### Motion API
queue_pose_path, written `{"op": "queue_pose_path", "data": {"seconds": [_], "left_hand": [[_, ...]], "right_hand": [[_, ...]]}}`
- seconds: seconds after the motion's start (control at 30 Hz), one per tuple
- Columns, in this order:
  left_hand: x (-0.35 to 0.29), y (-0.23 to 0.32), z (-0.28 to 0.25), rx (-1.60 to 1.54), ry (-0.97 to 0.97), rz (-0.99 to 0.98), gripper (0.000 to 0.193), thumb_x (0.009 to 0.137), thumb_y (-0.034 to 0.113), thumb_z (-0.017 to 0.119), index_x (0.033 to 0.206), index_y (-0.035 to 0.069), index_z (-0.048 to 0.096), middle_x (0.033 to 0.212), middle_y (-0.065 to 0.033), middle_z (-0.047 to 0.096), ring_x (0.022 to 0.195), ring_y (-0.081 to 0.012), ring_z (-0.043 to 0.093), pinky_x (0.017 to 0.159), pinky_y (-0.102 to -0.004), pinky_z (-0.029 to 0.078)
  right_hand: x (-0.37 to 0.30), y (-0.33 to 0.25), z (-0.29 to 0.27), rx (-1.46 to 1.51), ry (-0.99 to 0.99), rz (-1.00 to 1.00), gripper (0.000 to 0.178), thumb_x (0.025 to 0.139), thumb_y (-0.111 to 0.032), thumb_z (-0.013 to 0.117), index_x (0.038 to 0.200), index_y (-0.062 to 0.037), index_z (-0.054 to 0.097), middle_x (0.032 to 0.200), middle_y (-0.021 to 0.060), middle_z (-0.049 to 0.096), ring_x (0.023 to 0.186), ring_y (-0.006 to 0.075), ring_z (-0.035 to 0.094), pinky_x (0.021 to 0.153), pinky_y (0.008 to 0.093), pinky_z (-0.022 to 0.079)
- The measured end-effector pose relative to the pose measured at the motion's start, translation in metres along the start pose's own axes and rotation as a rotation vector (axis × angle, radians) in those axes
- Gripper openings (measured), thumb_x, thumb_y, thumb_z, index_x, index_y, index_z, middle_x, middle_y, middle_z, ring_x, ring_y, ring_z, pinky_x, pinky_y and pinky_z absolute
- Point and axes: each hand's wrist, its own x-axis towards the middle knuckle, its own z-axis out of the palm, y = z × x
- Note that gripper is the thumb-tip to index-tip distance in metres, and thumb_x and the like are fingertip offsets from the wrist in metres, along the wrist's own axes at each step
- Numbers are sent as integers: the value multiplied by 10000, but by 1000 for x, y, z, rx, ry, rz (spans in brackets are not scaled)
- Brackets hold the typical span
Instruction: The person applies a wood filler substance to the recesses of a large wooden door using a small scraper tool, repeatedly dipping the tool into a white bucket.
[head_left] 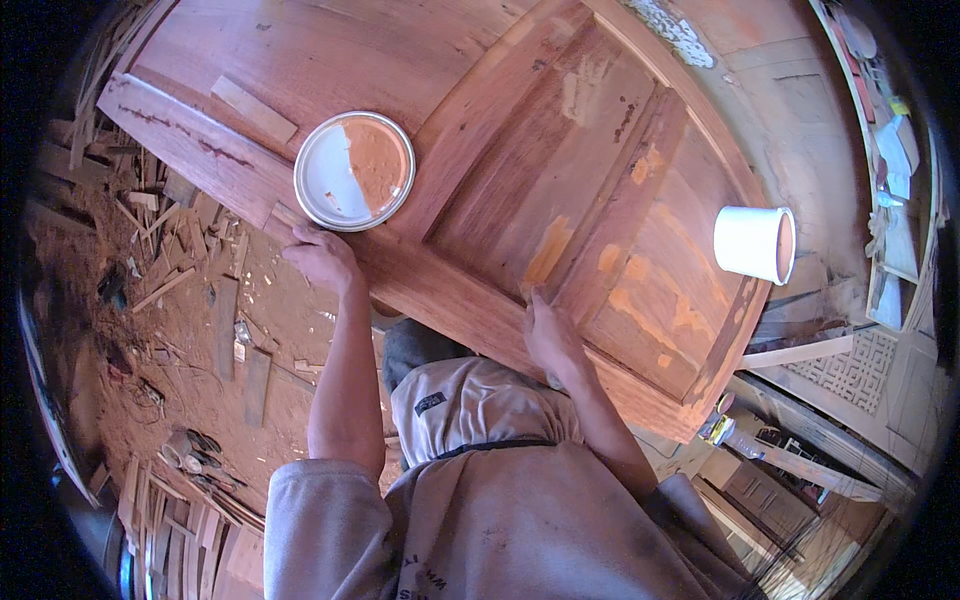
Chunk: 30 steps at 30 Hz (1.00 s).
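A reddish-brown panelled wooden door (475, 310) lies in front of me, with orange filler patches (672, 300) on its right-hand panels. My left hand (322, 258) is closed at the door's near edge, around a thin flat brownish piece (288, 214) whose kind I cannot tell. Just above that hand, a round lid (330, 178) rests on the door, its right half covered in orange-brown filler (378, 160). My right hand (552, 338) is pressed down at the corner of a recessed panel beside an orange patch, fingers closed; what they hold is hidden.
A white tub (748, 243) lies tipped near the door's right edge. A short wooden strip (254, 109) sits on the door left of the lid. Wood scraps (228, 325) litter the dusty floor at left. Bottles (735, 437) and a patterned panel (845, 372) are at right.
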Motion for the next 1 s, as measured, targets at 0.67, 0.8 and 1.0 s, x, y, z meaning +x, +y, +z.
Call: {"op": "queue_pose_path", "data": {"seconds": [0.67, 0.8, 1.0], "left_hand": [[8, -17, 11, -107, 39, 78, 445, 1018, 312, 406, 947, -123, 463, 916, -361, 541, 826, -508, 574, 703, -561, 468], [0, -8, 5, -68, 22, 58, 468, 1021, 330, 385, 953, -124, 476, 934, -365, 554, 857, -510, 585, 713, -561, 474], [4, -14, 2, -74, -4, 78, 529, 1026, 377, 348, 1003, -135, 481, 954, -373, 564, 869, -513, 591, 744, -571, 476]], "right_hand": [[-82, 111, -30, 1733, -71, 164, 503, 1039, -481, 322, 1289, -84, 502, 843, -9, 523, 585, 98, 452, 555, 275, 435], [-93, 132, -15, 1849, -95, 159, 549, 1038, -495, 289, 1350, -97, 503, 792, -11, 512, 630, 127, 456, 617, 310, 433], [-109, 154, 5, 1853, -126, 122, 549, 1038, -460, 321, 1232, -11, 573, 677, -12, 421, 654, 136, 438, 630, 301, 409]]}}
